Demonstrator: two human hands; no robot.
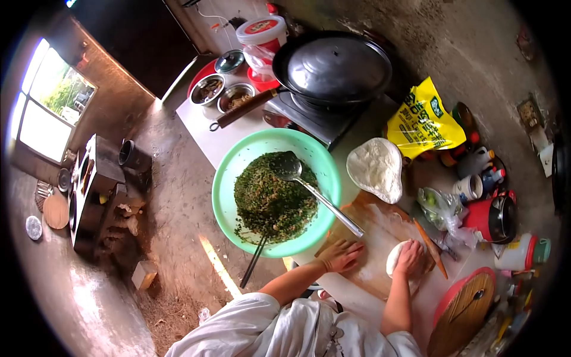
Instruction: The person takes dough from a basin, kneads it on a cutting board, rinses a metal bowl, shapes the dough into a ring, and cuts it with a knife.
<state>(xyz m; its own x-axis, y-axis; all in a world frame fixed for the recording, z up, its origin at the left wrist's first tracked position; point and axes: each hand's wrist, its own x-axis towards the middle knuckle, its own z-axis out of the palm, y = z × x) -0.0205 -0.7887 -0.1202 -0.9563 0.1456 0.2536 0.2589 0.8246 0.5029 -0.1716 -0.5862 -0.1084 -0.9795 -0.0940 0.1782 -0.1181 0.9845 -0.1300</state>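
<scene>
My left hand [342, 256] lies flat on the left part of the floured wooden board [373, 223], fingers stretched out and holding nothing. On the board's right side, my right hand [410, 257] curves over a piece of white dough [393, 260] and presses against it. A thin wooden rolling pin [430, 248] lies just right of that hand. Beyond my left hand stands a green basin [219, 190] of chopped green filling [267, 199]. A metal ladle [327, 205] and dark chopsticks [254, 262] rest in it. A bowl of flour [375, 169] sits behind the board.
A lidded wok [333, 65] sits on a stove [303, 116] at the back, its handle pointing left. Small metal bowls [208, 89] stand beside it. To the right are a yellow bag [425, 119], a plastic bag of greens [443, 208], bottles, and a round wooden lid [464, 315].
</scene>
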